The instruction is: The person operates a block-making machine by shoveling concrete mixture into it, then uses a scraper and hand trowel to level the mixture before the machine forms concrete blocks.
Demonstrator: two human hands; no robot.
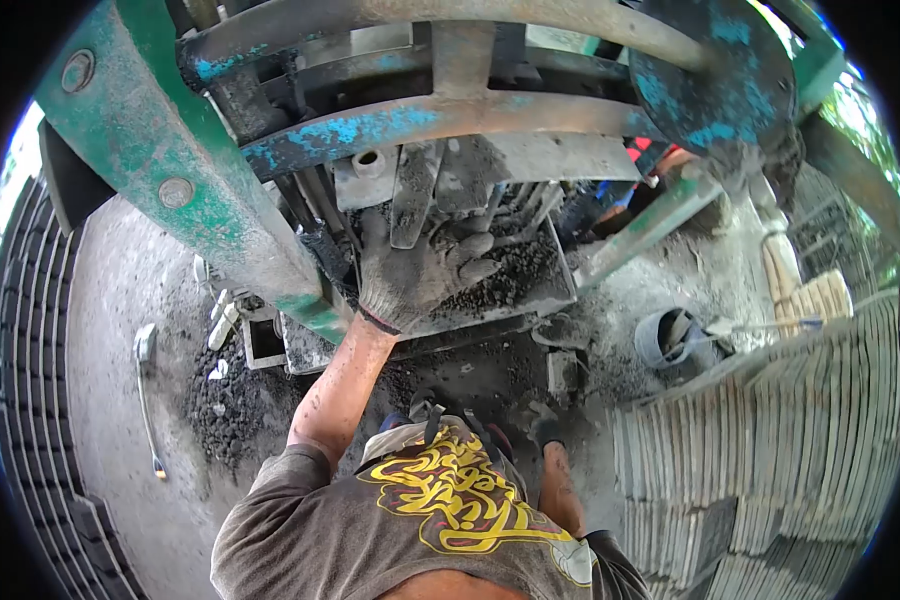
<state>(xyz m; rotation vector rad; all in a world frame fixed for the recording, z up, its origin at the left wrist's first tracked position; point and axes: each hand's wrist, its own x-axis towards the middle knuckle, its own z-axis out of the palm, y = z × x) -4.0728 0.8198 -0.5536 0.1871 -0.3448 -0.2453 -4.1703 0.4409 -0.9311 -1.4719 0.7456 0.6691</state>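
Note:
My left hand [410, 268], in a dirty grey knit glove, reaches into the machine, its fingers stretched out over a tray of dark crumbly mix [515, 275]. Flat metal bars [417, 195] hang down in front of part of that hand. A metal edge [560, 300] borders the mix at its lower right. My right hand [543, 424], in a dark glove, hangs low beside my body, apart from the machine. Its fingers look loosely extended, with nothing visible in them. Near it on the floor stands a grey block [564, 375].
A green steel post [185, 170] and curved blue-flecked bars [420, 120] frame the machine close overhead. A bucket [667, 338] stands at right, beside stacked thin boards [760, 450]. Dark stacks [30, 330] line the left. A long-handled tool [148, 400] and spilled mix [232, 410] lie on the floor.

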